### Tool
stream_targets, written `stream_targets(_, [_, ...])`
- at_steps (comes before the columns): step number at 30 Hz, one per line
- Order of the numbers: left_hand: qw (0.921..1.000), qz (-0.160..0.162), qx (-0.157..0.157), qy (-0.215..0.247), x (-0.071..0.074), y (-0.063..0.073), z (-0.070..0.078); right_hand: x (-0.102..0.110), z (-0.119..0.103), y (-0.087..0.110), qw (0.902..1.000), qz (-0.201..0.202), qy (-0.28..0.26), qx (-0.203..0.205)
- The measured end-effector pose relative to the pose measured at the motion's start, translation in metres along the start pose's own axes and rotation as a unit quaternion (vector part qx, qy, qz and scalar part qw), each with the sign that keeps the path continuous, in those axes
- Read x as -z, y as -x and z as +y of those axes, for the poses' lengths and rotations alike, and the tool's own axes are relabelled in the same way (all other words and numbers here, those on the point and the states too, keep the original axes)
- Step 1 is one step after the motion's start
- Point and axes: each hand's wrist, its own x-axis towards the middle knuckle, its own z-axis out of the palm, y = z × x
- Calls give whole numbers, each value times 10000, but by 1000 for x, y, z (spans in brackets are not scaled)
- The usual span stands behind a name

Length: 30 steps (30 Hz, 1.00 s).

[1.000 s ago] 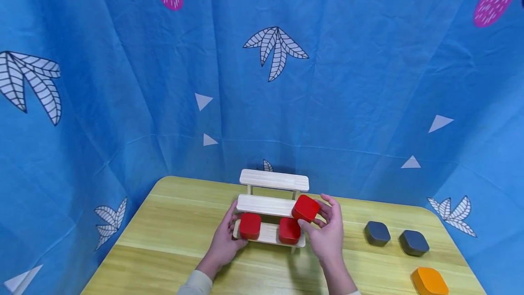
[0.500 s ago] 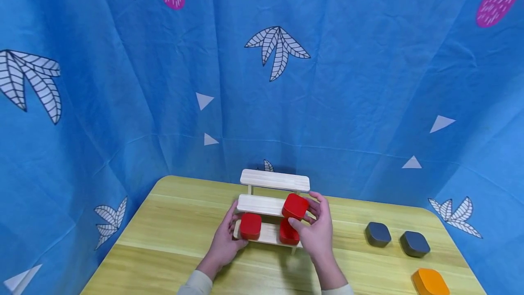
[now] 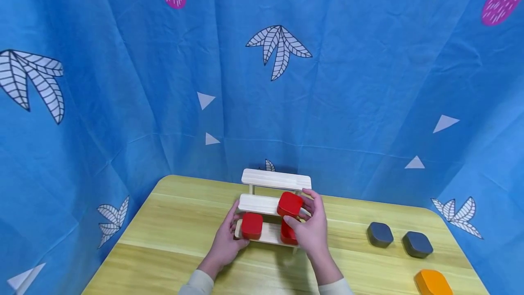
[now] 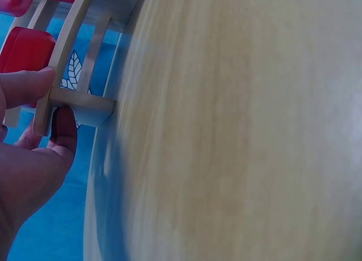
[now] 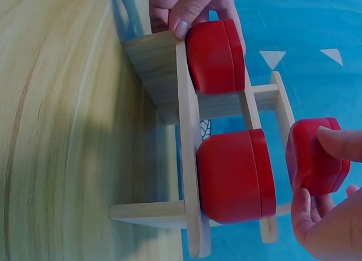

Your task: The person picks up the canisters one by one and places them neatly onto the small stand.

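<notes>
A small three-tier wooden shelf stand [image 3: 275,179] stands near the table's back edge. My left hand [image 3: 223,241] grips the left end of its bottom tier, thumb and finger about the wood in the left wrist view. My right hand [image 3: 313,227] holds a red rounded-square box [image 3: 289,203], lid seam showing, between thumb and fingers at the right part of the middle tier. The right wrist view shows this box beside that tier; I cannot tell whether they touch. On the bottom tier sit a left red box [image 3: 251,226] and a right red box [image 5: 232,176], partly hidden by my right hand in the head view.
Two dark grey rounded blocks, one [image 3: 380,234] left of the other [image 3: 417,244], lie on the table [image 3: 163,240] to the right. An orange block [image 3: 433,282] lies nearer the front edge. A blue patterned curtain [image 3: 348,81] hangs behind the table.
My right hand has moved left with the red box, from the middle tier's right end further in along it. The left hand keeps its grip on the stand.
</notes>
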Motion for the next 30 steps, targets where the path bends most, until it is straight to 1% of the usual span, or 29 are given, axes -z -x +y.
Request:
stream_targets(7, [10000, 7, 7, 39, 0, 0, 3, -5, 2, -3, 9999, -102, 63, -23])
stream_targets(14, [10000, 9, 93, 12, 0, 1, 3, -11, 6, -5, 9998, -107, 152, -119])
stream_targets(20, [9998, 42, 204, 22, 0, 1, 1, -18, 7, -7, 9997, -172, 175, 39])
stream_targets(23, [9998, 22, 201, 59, 0, 1, 0, -20, 9, -7, 9996, -183, 206, 96])
stream_targets(30, [9998, 3, 174, 98, 0, 0, -2, -25, 12, -8, 9995, -159, 264, 81])
